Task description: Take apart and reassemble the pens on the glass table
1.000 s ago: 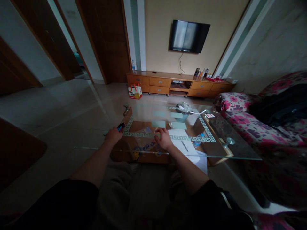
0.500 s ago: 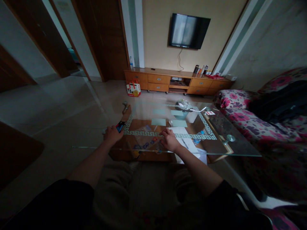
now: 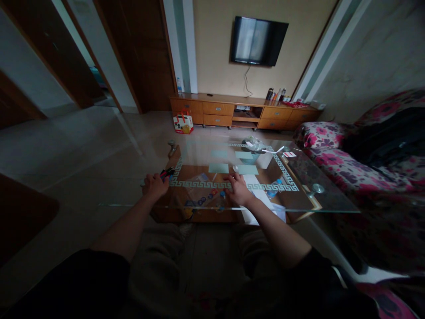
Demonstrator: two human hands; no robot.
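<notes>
I sit at a glass coffee table (image 3: 308, 206) with a key-pattern border. My left hand (image 3: 154, 184) rests near the table's left edge, fingers curled round a bunch of coloured pens (image 3: 167, 172) that stick out past the knuckles. My right hand (image 3: 237, 190) lies on the glass with fingers spread, its tips at the near edge of a white sheet of paper (image 3: 258, 191). Small round coloured pieces (image 3: 206, 199) lie between my hands. Pale green paper squares (image 3: 218, 168) lie just beyond.
A small bin of crumpled waste (image 3: 251, 148) and a red-and-white card (image 3: 290, 154) stand at the table's far end. A floral sofa (image 3: 345, 164) runs along the right. A wooden TV cabinet (image 3: 242, 113), a wall television (image 3: 258, 40) and a gift bag (image 3: 183, 122) are beyond.
My right hand has shifted right along the glass, from the round pieces to the white sheet, and its fingers have spread. My left hand has stayed closed on the pens. The view tilted slightly.
</notes>
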